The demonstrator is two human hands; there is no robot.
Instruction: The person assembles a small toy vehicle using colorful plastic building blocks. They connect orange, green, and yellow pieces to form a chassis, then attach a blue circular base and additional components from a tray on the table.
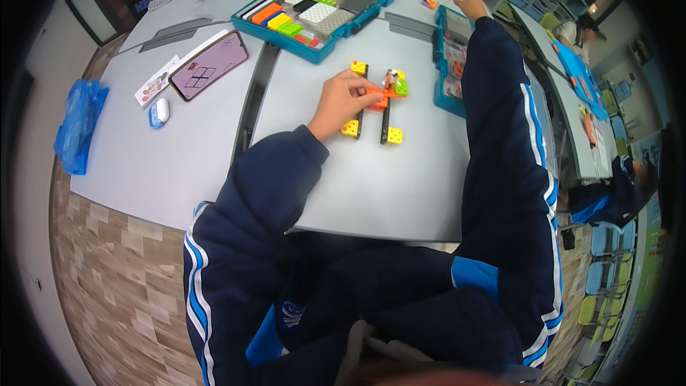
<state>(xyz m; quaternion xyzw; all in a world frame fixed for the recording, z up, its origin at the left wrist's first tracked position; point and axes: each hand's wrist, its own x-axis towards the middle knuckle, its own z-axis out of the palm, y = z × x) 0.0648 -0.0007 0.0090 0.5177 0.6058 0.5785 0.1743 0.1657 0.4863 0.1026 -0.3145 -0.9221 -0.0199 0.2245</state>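
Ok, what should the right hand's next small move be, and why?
Probably reach down into the right-hand teal case: the right hand is by its far end, with nothing visible in its grasp, while the left hand has its fingers on the block model.

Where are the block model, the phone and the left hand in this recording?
Block model (379, 105), head view: on its orange middle part.
Phone (209, 66), head view: middle of its lit screen.
Left hand (338, 103), head view: back of the hand.
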